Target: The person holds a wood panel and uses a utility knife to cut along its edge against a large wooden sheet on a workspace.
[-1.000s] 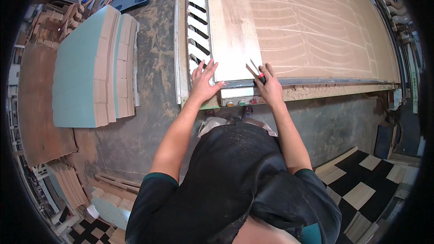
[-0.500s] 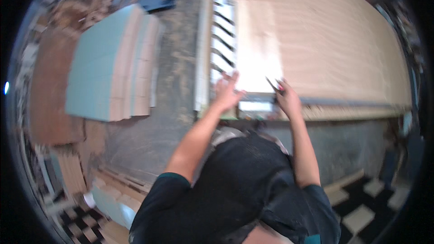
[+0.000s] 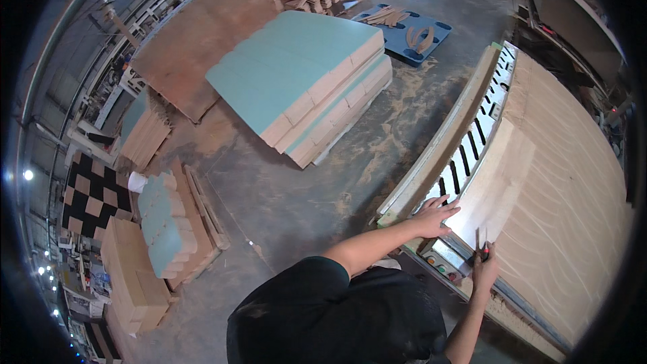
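My left hand [image 3: 435,218] lies with its fingers spread at the near left corner of a narrow pale wood board [image 3: 495,185]. Beside that board runs a white strip with slanting black slots [image 3: 465,155]. My right hand [image 3: 485,273] is closed around a small dark tool [image 3: 484,251] with a red part and a thin tip, its exact kind unclear. The tool's tip is over the pale board's near end. Under and beside the narrow board spreads a large wood panel [image 3: 579,189] with wavy light marks.
A control box with coloured buttons [image 3: 441,259] sits below the table's near edge. Leftward on the floor stands a stack of boards with a pale green top [image 3: 296,61]. Behind it are a brown panel [image 3: 202,40] and a blue pallet [image 3: 431,40] with wood offcuts.
The view has swung to the left, so the table now appears farther right and tilted. My hands stay near the same end of the pale board, the right still gripping the tool.
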Motion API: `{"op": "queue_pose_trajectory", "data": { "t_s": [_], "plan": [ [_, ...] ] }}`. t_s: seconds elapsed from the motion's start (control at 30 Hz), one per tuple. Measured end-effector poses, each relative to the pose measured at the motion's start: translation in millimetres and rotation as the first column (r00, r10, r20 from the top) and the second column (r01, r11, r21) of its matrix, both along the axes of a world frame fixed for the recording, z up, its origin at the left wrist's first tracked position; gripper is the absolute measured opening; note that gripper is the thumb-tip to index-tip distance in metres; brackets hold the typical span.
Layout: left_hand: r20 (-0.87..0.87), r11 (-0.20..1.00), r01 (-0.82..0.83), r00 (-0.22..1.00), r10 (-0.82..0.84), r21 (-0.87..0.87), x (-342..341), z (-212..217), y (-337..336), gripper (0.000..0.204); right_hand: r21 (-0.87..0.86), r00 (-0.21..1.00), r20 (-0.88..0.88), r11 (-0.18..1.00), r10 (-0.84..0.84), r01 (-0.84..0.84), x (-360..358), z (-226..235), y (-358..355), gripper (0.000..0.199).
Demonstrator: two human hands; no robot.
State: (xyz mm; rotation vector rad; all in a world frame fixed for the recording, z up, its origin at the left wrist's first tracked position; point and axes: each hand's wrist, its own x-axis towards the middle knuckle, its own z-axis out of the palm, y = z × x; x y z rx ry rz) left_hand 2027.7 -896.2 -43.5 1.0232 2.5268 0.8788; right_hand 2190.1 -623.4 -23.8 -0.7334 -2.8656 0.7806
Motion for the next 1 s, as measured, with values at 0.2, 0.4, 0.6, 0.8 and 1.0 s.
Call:
{"op": "queue_pose_trajectory", "data": {
  "t_s": [0.2,0.4,0.6,0.8,1.0],
  "plan": [
    [-0.07,0.999,0.035,0.997,-0.034,0.018,17,-13,-13,0.084,0.084,0.998,0.061,0.996,0.004,-0.009,14,15,-27,0.046],
    [-0.105,0.997,0.036,0.994,-0.029,0.064,13,-10,-14,0.082,0.04,0.99,0.141,0.999,-0.022,0.016,12,31,-17,0.053],
    [0.057,0.991,-0.027,0.998,0.02,0.133,-1,-16,-4,0.081,0.026,0.976,0.211,0.999,-0.045,0.04,1,44,-10,0.039],
    [-0.06,0.999,0.018,0.998,-0.017,0.026,2,-10,-6,0.077,0.022,0.993,0.116,1.0,-0.009,0.007,7,37,-21,0.033],
    [-0.072,0.998,0.023,0.997,-0.019,0.058,24,-10,-21,0.074,0.053,0.995,0.051,0.995,0.082,-0.085,12,39,-26,0.035]
  ]
}}
